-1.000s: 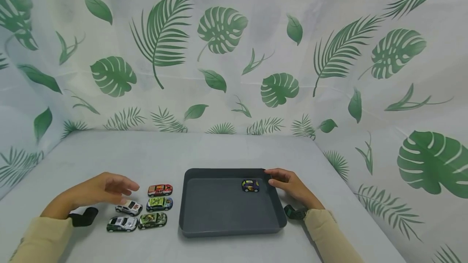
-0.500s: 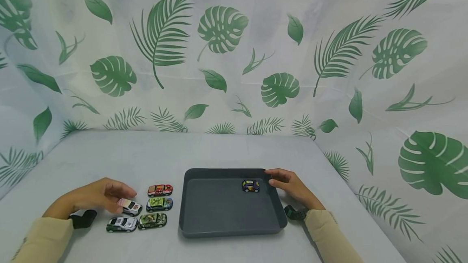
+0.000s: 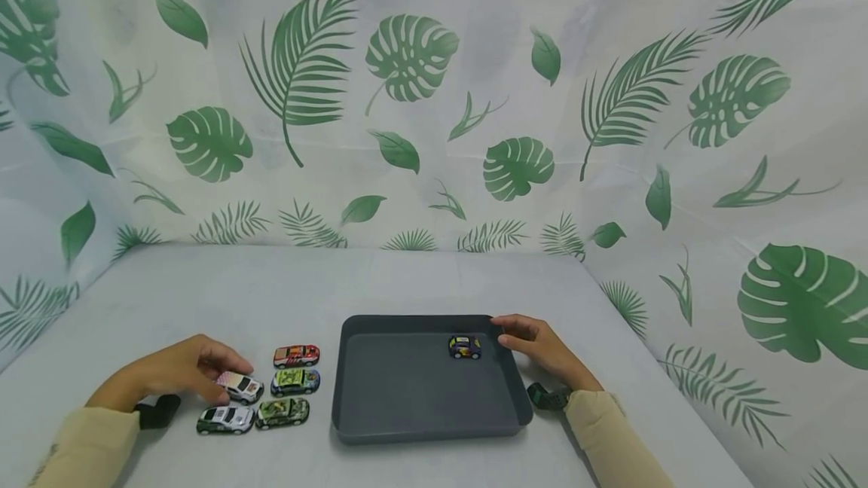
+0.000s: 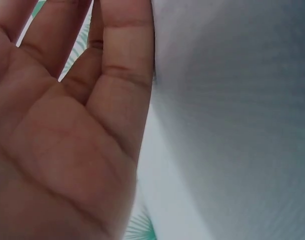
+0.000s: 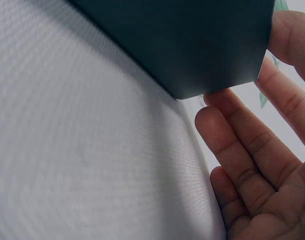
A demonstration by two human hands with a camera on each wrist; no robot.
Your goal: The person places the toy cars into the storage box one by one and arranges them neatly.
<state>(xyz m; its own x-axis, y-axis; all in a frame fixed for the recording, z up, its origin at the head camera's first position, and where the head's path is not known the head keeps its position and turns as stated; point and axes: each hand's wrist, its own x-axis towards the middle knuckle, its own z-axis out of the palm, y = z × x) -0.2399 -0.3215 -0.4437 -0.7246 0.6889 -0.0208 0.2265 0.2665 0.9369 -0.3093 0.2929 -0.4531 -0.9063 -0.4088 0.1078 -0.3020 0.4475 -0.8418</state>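
Note:
In the head view my left hand (image 3: 179,369) is at the white toy car (image 3: 242,387) with the pinkish pattern, thumb on its near side and fingers on its far side. That car is on the table; the left wrist view shows only the palm and fingers (image 4: 123,55), with the car out of sight. My right hand (image 3: 545,349) holds the dark grey tray (image 3: 434,431) by its far right corner, thumb over the rim and fingers outside. Inside the tray, near that corner, stands a purple and yellow toy car (image 3: 464,347).
Between the left hand and the tray are a red toy car (image 3: 296,355), a lime-and-blue one (image 3: 295,381) and a camouflage-green one (image 3: 282,412). A white and dark green car (image 3: 226,419) lies in front of the left hand. Leaf-printed cloth (image 3: 434,172) walls the table's back and sides.
My left hand has come down and its thumb and fingers have closed in about the white toy car, which has turned slightly. The right hand and tray have stayed put.

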